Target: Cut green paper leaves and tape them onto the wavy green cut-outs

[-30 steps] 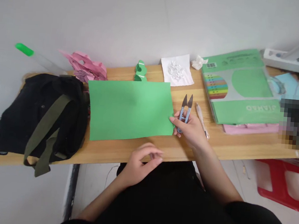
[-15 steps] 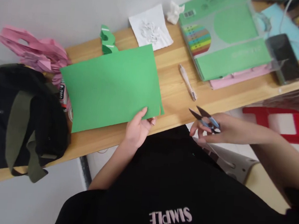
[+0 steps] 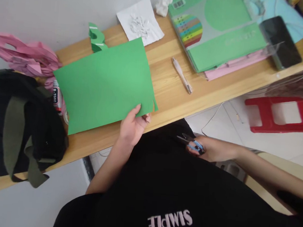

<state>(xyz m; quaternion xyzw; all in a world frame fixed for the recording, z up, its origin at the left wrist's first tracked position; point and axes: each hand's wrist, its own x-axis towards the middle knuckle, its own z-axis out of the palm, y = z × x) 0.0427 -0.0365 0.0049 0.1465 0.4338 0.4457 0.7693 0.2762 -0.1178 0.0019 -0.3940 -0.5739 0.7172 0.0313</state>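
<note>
A sheet of green paper [image 3: 103,84] lies over the table's front part, its near right corner cut into with a narrow strip standing off. My left hand [image 3: 133,126] pinches its near edge, thumb on top and fingers underneath. Low over my lap, my right hand [image 3: 204,148] is closed around small blue-handled thread snips [image 3: 195,145], whose dark blades point left, away from the paper. A curled green paper scrap [image 3: 96,38] stands behind the sheet. To the right of the sheet lies a pen [image 3: 181,75].
A black bag [image 3: 33,128] and crumpled pink paper [image 3: 31,57] sit at left, beside a glue tube [image 3: 57,98]. White paper with scraps [image 3: 140,24] lies at the back. A green paper pack [image 3: 227,32] and phone [image 3: 281,42] occupy the right; a red stool [image 3: 268,115] stands below.
My right hand has moved down and toward my lap with the snips. The left hand still holds the green sheet. The whole view has shifted slightly.
</note>
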